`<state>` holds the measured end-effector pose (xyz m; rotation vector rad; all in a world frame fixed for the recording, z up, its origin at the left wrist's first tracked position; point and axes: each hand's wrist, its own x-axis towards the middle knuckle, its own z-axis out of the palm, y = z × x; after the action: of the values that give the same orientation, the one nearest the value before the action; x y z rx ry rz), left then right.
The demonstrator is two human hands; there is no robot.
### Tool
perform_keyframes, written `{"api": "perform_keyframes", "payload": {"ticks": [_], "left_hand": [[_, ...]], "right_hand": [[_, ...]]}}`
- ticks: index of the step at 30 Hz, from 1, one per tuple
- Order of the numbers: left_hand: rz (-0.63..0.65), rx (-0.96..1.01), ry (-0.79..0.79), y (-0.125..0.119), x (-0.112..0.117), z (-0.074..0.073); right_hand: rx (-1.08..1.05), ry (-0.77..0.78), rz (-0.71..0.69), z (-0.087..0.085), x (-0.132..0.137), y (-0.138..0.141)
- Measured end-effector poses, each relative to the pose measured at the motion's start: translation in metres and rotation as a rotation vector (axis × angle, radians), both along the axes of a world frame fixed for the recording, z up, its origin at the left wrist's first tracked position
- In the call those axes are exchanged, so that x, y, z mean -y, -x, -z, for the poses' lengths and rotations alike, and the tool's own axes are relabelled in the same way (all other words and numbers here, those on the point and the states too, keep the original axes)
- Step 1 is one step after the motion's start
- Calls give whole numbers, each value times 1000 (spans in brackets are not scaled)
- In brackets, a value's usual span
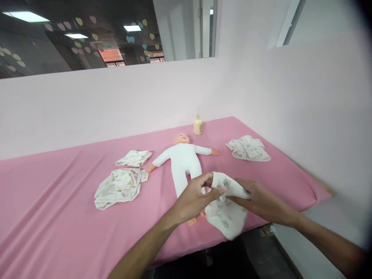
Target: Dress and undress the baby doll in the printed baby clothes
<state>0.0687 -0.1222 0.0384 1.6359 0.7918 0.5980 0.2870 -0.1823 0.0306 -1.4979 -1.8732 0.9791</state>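
Between my two hands hangs a small white baby garment (229, 217) with a leaf and animal print, bunched so that its exact cut is hard to tell. My left hand (195, 197) pinches its upper left edge between thumb and fingers. On the other side, my right hand (255, 197) grips the same cloth, with some fingers tucked behind a fold. Beyond them a baby doll (186, 162) in a white suit lies on its back, arms spread. The garment and my left hand cover part of the doll's lower legs.
Pink cloth (58, 232) covers the table, wrinkled at the left. Two printed baby garments, a larger one (119, 190) and a smaller one (133, 158), lie left of the doll. Another garment (248, 148) lies at the right. A cream pump bottle (198, 126) stands near the wall.
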Motion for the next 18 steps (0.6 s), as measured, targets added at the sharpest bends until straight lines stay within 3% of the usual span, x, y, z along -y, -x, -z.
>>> {"api": "perform_keyframes", "payload": {"ticks": [3,7,9,14,18], "left_hand": [[-68,17,2,2,1,8],[267,108,218,-14,14,18],[344,174,299,-25,21,23],[151,120,289,-36,20,36],[80,150,349,-22,13,45]], "right_hand": [[-140,121,-9,-14,9,-12],[-355,169,131,-25,20,-16],[-436,131,261,-20,23,-18],[-591,147,509,8,19,-47],[-553,139,619,37,3,-85]]}}
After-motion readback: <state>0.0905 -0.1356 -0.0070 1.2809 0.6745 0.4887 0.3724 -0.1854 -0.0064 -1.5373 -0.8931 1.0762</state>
